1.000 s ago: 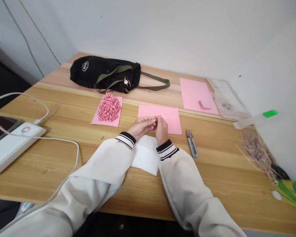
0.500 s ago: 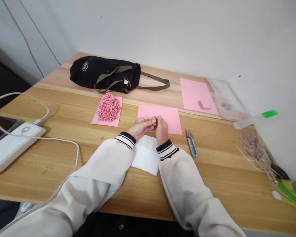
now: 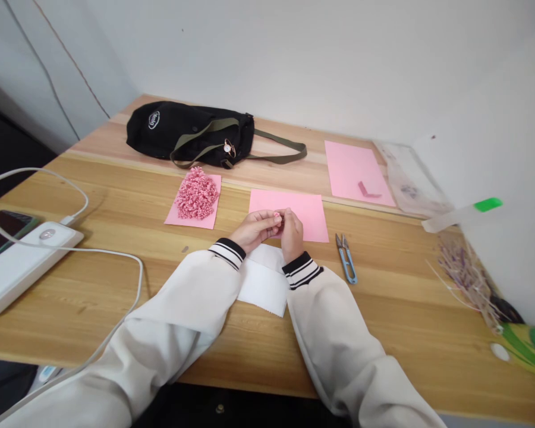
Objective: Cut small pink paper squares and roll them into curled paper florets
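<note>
Above the table's middle, my left hand [image 3: 255, 229] pinches a small pink piece [image 3: 276, 215] between thumb and fingertips; its exact kind is too small to tell. My right hand [image 3: 291, 236] is closed right beside it, fingertips meeting those of the left; whether it grips the same piece is hidden. Under the hands lies a pink sheet of paper [image 3: 310, 217], and nearer me a white paper [image 3: 263, 291] partly covered by my wrists. A pile of pink curly pieces [image 3: 197, 195] rests on a smaller pink paper [image 3: 173, 217] to the left. Blue thread snips [image 3: 347, 261] lie to the right.
A black bag [image 3: 187, 131] with green straps lies at the back, a watch [image 3: 227, 148] on it. Far right are another pink sheet [image 3: 350, 166], a clear plastic bag [image 3: 414, 184] and dried stems [image 3: 466, 279]. A white power strip [image 3: 31, 264] with a cable and phone [image 3: 9, 229] sits left.
Almost nothing has moved. The small pink piece shows slightly more at my left fingertips; both hands stay in the same place.
</note>
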Tool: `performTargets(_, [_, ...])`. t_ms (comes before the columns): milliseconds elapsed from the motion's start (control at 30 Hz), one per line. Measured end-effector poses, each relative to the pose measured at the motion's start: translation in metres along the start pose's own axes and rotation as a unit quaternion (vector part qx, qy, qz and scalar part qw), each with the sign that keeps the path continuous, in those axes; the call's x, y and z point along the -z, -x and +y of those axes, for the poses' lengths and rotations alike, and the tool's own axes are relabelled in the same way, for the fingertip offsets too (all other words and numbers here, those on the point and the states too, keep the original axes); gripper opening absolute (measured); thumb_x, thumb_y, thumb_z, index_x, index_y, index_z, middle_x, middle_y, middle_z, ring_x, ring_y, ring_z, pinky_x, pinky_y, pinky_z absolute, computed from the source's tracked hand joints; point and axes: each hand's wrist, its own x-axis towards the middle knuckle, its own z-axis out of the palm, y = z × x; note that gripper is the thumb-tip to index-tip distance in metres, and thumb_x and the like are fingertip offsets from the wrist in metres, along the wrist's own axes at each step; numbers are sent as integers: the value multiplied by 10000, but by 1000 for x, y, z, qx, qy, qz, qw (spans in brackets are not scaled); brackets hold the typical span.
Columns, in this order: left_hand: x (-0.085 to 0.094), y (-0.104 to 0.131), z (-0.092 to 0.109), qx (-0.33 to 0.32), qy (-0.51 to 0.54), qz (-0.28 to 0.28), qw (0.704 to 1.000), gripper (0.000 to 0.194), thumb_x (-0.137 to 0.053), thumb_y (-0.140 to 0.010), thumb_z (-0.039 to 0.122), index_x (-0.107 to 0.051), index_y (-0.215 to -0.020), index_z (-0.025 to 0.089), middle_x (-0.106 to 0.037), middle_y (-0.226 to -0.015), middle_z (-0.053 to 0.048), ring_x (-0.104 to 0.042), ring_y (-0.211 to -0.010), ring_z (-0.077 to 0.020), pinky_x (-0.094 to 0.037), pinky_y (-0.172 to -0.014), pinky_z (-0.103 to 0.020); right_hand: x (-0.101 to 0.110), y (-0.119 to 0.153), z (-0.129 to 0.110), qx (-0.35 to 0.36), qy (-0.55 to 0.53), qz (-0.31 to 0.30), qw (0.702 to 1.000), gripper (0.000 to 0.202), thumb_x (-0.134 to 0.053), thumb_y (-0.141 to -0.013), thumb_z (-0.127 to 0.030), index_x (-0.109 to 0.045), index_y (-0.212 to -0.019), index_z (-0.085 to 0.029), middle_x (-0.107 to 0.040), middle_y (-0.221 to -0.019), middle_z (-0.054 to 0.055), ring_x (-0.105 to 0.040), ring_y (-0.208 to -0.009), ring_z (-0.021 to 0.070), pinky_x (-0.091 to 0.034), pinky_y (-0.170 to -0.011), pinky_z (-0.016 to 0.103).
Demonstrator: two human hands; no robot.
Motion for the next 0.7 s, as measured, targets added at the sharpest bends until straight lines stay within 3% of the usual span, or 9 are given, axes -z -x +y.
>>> performTargets(700, [-2, 2, 2, 10, 7, 10, 1000, 285, -790, -516, 191, -539, -628, 115, -591, -560, 33, -525, -497, -50, -428, -560, -204, 0, 0, 2, 14, -2, -3, 1000, 388, -346, -834, -459, -570, -679, -181, -588, -637, 8, -543, -688, 146, -446, -661, 279])
